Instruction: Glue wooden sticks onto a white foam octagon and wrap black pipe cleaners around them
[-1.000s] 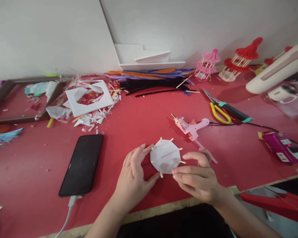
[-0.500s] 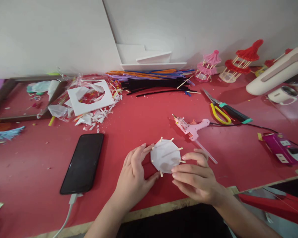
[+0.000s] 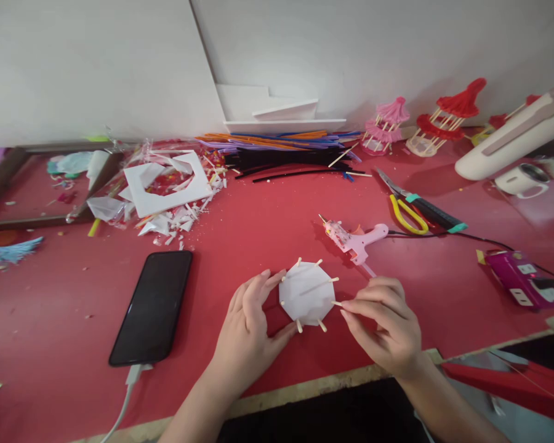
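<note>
A white octagonal foam board (image 3: 307,295) lies on the red table, with several short wooden sticks standing up around its edge. My left hand (image 3: 249,320) curves round its left side, index finger at the upper left edge and thumb by the lower left stick, holding it steady. At the right edge, my right hand (image 3: 385,326) pinches one wooden stick (image 3: 337,303) between thumb and fingers. Just beyond that hand lies a pink glue gun (image 3: 357,240), its nozzle pointing up and left.
A black phone (image 3: 152,307) on a cable lies left. Foam scraps (image 3: 170,184) and pipe cleaners (image 3: 277,147) line the back. Pliers (image 3: 420,206), yellow-handled scissors (image 3: 406,215), a purple power strip (image 3: 519,277), a white mug (image 3: 519,180) and small pink (image 3: 385,126) and red (image 3: 452,120) stick towers are right.
My right hand has shifted from the board's lower right edge to pinch the right-hand stick, uncovering another stick at the lower right. The left hand stays about where it was.
</note>
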Tool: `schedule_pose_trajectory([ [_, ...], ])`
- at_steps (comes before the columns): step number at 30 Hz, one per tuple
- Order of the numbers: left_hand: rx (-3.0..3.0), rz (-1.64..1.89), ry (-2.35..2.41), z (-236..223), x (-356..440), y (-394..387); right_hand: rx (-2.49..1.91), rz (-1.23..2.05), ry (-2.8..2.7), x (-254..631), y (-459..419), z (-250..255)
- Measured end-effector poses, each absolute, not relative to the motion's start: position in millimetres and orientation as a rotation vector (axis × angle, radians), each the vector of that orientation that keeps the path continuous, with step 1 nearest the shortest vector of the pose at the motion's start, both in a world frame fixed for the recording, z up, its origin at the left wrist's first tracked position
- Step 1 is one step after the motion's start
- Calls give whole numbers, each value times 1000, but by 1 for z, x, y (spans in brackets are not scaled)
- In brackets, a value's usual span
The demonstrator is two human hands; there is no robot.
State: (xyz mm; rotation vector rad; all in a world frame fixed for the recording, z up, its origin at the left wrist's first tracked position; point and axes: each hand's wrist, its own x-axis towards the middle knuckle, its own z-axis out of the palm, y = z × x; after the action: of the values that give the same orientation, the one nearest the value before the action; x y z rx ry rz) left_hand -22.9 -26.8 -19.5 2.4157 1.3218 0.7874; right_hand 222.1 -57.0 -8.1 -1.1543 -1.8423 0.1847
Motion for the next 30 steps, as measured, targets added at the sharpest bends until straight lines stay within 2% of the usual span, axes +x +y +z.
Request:
schedule_pose_trajectory([
  [17, 2409, 805, 1321, -17, -22, -27, -1109, 193, -1796, 214, -48, -6],
  [23, 2427, 804, 1313, -17, -22, -27, -1158, 105, -1820, 215, -50, -6],
  [30, 2446, 795, 1321, -17, -23, -28, -1232, 291, -1667, 227, -47, -9],
])
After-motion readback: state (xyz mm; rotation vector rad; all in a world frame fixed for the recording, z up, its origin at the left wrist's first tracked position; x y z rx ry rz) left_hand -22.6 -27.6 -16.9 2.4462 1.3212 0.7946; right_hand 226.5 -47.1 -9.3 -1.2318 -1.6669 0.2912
